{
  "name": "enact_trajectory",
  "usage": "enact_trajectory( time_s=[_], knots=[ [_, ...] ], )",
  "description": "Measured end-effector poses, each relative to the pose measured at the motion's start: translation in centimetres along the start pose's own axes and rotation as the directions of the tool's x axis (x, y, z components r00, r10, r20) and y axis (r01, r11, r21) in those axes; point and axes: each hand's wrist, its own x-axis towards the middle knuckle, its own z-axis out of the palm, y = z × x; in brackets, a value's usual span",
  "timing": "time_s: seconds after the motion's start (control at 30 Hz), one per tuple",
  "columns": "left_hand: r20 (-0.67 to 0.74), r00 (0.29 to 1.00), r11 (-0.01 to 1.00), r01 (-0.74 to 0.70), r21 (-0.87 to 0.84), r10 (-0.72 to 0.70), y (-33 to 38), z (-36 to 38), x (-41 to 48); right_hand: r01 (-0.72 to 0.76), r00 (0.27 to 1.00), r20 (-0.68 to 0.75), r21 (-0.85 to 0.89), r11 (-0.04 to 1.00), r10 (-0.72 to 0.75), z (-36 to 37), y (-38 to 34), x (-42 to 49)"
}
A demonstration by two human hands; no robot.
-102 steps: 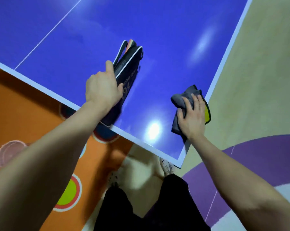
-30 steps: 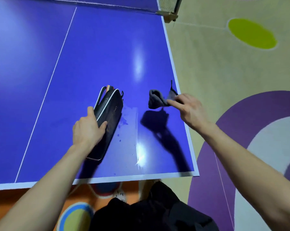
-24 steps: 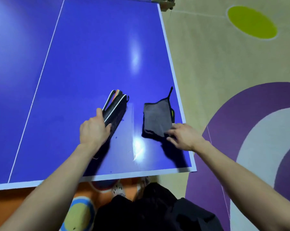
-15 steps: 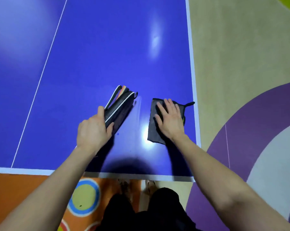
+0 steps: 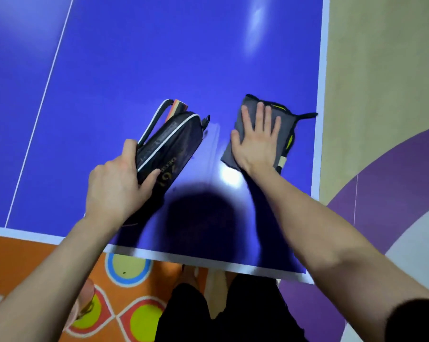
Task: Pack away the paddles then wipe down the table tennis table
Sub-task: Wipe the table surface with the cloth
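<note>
Overhead light is shining brightly on the glossy blue worktop (image 5: 134, 58), throwing a pale streak of glare near its far right edge and a white hot spot toward the near edge. A round, soft-edged shadow is lying just beside that spot. The right forearm (image 5: 307, 230) is smearing with motion blur, and the wide lens is slightly bowing the worktop's white lines and stretching the picture toward the lower corners.
</note>
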Motion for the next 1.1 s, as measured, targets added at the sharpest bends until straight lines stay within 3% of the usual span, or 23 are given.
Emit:
enact_trajectory(
  time_s=[0.1, 0.2, 0.37, 0.57, 0.67, 0.73, 0.8, 0.87, 0.97, 1.1],
  knots=[
    [-0.005, 1.000, 1.000, -0.003, -0.012, 0.003, 0.1, -0.2, -0.1, 0.282, 0.959, 0.022, 0.050, 0.958, -0.284, 1.2, -5.2, -5.8],
    [-0.003, 1.000, 1.000, -0.007, -0.016, 0.007, 0.5, -0.5, -0.1, 0.364, 0.931, -0.007, 0.057, 0.930, -0.364, 1.3, 0.1, -9.1],
    [-0.002, 1.000, 1.000, -0.017, -0.015, 0.017, 0.8, -0.7, -0.2, 0.054, 0.998, -0.036, -0.032, 0.998, -0.055, -0.2, 13.8, -10.2],
    [-0.002, 1.000, 0.999, -0.030, -0.018, 0.030, 0.8, -0.7, -0.2, -0.060, 0.998, -0.026, -0.054, 0.997, 0.058, 0.1, 11.7, -10.8],
    [0.001, 0.999, 0.999, -0.040, -0.028, 0.040, 0.4, -1.3, -1.0, -0.158, 0.986, -0.053, -0.020, 0.987, 0.157, 0.8, 5.4, -13.4],
    [0.006, 1.000, 1.000, -0.023, -0.019, 0.023, -0.5, -1.9, -2.4, -0.060, 0.997, -0.051, 0.049, 0.997, 0.063, 2.2, -2.6, -16.8],
    [-0.001, 1.000, 1.000, -0.015, 0.015, 0.015, -1.8, -2.1, -4.8, 0.124, 0.992, -0.004, 0.091, 0.988, -0.124, 3.6, -10.5, -20.5],
    [0.000, 1.000, 0.999, -0.022, 0.035, 0.022, -2.9, -1.7, -7.3, 0.237, 0.969, 0.035, 0.118, 0.964, -0.243, 4.4, -13.8, -23.6],
    [-0.011, 1.000, 1.000, -0.015, 0.027, 0.015, -3.9, -1.1, -9.5, 0.269, 0.963, -0.062, 0.111, 0.957, -0.263, 5.1, -8.9, -26.0],
    [-0.006, 0.999, 0.999, -0.038, 0.004, 0.038, -4.0, -1.7, -11.0, -0.058, 0.990, -0.125, 0.029, 0.998, 0.061, 4.4, 3.7, -29.5]
  ],
)
